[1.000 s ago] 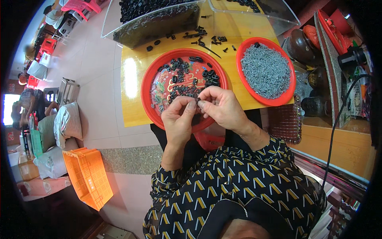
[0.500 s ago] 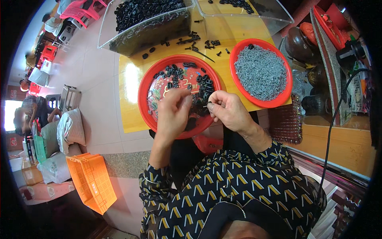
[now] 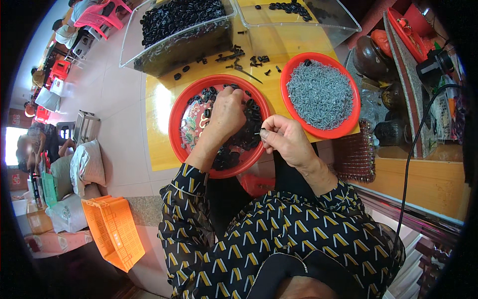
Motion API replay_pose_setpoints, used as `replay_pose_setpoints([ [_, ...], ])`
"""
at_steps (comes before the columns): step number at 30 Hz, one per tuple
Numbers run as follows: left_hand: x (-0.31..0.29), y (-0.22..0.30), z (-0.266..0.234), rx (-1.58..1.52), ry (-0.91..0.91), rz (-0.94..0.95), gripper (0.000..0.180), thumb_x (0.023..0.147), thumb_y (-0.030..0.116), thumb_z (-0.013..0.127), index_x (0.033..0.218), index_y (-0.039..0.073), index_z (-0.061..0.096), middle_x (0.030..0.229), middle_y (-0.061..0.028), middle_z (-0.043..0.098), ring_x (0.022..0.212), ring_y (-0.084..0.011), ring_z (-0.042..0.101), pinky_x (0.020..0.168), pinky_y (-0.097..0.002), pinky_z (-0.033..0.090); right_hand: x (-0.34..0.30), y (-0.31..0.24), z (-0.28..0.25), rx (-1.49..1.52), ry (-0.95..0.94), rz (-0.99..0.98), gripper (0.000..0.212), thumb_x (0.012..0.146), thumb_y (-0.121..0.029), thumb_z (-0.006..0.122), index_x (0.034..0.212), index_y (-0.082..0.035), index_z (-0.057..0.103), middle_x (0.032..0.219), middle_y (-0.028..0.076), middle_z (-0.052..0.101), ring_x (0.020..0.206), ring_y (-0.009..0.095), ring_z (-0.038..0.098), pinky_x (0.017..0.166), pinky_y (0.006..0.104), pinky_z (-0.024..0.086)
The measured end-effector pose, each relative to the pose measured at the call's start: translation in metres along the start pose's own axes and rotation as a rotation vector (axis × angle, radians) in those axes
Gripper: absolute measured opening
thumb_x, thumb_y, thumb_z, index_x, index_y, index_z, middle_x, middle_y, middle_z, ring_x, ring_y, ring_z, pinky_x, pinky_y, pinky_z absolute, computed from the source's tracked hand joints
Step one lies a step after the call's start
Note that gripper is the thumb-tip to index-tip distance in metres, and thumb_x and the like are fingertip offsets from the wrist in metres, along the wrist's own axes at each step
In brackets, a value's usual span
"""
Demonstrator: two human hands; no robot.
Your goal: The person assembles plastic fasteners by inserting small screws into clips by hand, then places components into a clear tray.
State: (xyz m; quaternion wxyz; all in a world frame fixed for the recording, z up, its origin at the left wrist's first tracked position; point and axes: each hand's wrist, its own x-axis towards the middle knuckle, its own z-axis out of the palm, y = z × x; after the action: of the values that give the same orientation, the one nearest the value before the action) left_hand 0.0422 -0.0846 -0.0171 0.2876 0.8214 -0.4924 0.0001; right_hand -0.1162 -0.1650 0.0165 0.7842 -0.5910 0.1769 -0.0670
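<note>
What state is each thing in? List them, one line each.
Left hand: palm down in the left red plate, on the black parts.
Right hand: fingers pinched on a small thin piece.
Left red plate: part-filled with black parts.
Right red plate: heaped with grey pins.
Clear bin: full of black parts.
Orange crate: tilted on the floor.

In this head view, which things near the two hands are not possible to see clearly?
- Head view: the left hand covers the black parts under it in the red plate; whether it holds one is hidden.
- The thin piece in the right hand is too small to identify.
- The clear bin of black parts is cut off by the top edge.
</note>
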Motion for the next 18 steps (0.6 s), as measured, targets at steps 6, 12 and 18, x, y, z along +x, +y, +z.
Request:
replay_pose_setpoints([
  [6,-0.020,0.015,-0.031,-0.469,0.011,-0.194,0.011,0.071,-0.001,0.056,0.082,-0.001,0.052,0.071,-0.0107,0.053,0.065,-0.0223,0.053,0.059,-0.0321,0.044,0.001,-0.004,0.001,0.168,0.000,0.025,0.005,0.080,-0.008,0.055,0.080,-0.003,0.054,0.065,-0.001,0.051,0.055,0.004,0.048,0.049,0.0177,0.043],
  [12,-0.074,0.036,-0.055,-1.412,0.038,-0.625,0.012,0.078,0.002,0.055,0.090,0.000,0.054,0.071,-0.0041,0.054,0.063,-0.0099,0.051,0.054,-0.0217,0.042,0.005,-0.002,0.009,0.282,-0.035,0.044,0.005,0.079,-0.007,0.056,0.082,-0.003,0.056,0.068,0.001,0.055,0.057,0.006,0.052,0.049,0.0168,0.044],
  [18,-0.102,0.031,-0.054,-1.620,0.126,-0.569,0.022,0.079,0.003,0.056,0.100,-0.004,0.055,0.081,-0.0131,0.060,0.065,-0.0144,0.055,0.057,-0.0231,0.043,0.007,-0.004,0.023,0.297,-0.047,0.051,0.005,0.078,-0.005,0.056,0.082,-0.001,0.055,0.069,0.002,0.056,0.058,0.007,0.054,0.048,0.0182,0.046],
])
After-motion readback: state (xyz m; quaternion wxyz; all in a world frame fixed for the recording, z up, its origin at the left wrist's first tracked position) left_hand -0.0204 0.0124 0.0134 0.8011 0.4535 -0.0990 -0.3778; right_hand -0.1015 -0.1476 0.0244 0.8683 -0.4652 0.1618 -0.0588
